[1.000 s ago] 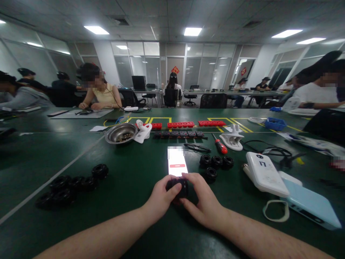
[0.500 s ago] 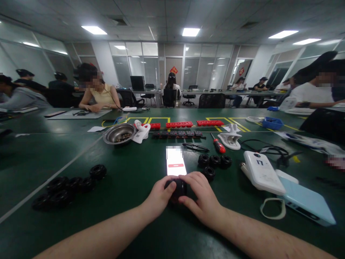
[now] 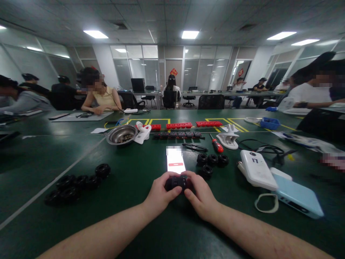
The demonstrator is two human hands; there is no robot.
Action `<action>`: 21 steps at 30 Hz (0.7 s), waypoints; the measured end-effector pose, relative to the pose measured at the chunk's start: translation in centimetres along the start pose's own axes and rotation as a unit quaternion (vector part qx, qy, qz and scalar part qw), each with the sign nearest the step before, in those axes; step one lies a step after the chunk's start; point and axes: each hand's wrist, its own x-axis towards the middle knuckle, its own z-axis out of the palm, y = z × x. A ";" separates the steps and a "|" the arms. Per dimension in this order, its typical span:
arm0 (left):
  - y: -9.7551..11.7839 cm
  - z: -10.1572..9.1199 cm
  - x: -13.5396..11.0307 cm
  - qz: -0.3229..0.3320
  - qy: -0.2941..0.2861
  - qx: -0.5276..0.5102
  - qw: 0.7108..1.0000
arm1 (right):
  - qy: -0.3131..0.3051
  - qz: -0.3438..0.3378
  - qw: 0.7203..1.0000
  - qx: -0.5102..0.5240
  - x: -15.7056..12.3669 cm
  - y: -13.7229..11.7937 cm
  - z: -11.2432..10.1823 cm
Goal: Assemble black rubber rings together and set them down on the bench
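Between both hands is a chunky black toy wheel (image 3: 176,183), held just above or at the green table top; I cannot tell whether it touches. My left hand (image 3: 160,190) is closed around its left side, thumb across the near face. My right hand (image 3: 201,196) grips the right side with thumb and fingers. Right behind the wheel lies a lit phone (image 3: 176,166), its near end hidden by the fingers. To the right sit several similar black wheels (image 3: 212,160), and a larger cluster of black wheels (image 3: 71,185) lies at the left.
Farther back are a metal bowl (image 3: 122,135) with small parts, a row of black blocks (image 3: 178,135), red trays (image 3: 179,125), glasses (image 3: 194,147) and a screwdriver (image 3: 216,144). At the right lie a white device (image 3: 259,169), a light-blue box (image 3: 298,196) and a strap (image 3: 266,203).
The black wheel has turned in my hands, and more of its side shows. My left thumb has moved down and right across it. The whole view has shifted slightly.
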 end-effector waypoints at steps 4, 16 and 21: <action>0.4 0.6 -0.7 -0.031 -0.009 -0.034 0.999 | -0.030 0.023 0.998 0.043 -0.3 -0.9 -0.2; 2.8 0.3 -7.3 -0.031 -0.098 -0.008 0.995 | -0.061 0.065 0.980 0.177 -6.4 -4.7 -0.2; 3.2 0.4 -7.1 0.003 -0.089 0.121 0.989 | -0.085 0.153 0.944 0.280 -5.1 -4.0 0.0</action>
